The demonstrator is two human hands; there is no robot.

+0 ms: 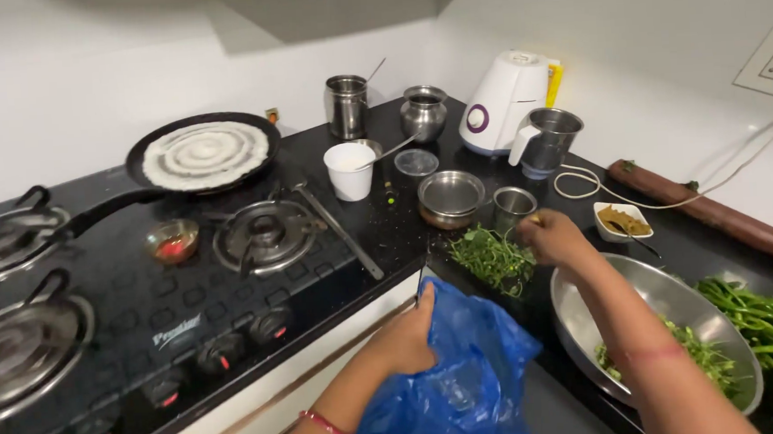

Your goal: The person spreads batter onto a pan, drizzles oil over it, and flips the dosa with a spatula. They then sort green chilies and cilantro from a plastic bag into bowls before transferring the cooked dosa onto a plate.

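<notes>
My left hand [405, 339] grips the top edge of a blue plastic bag [454, 374] hanging at the counter's front edge. My right hand [553, 236] rests on a pile of green leafy herbs [492, 257] lying on the black counter, fingers closed around some of the leaves. Just right of that arm sits a large steel bowl [589, 312] holding chopped greens [704, 360]. A bunch of long green beans [769, 323] lies beyond the bowl at the far right.
A gas stove [141, 303] fills the left, with a black pan holding a white dosa [204, 154]. Steel cups, a white cup [349, 169], a lidded steel pot [451, 197], a small dish of brown paste [622, 220], a white mixer [505, 101] and its jar [547, 140] crowd the counter.
</notes>
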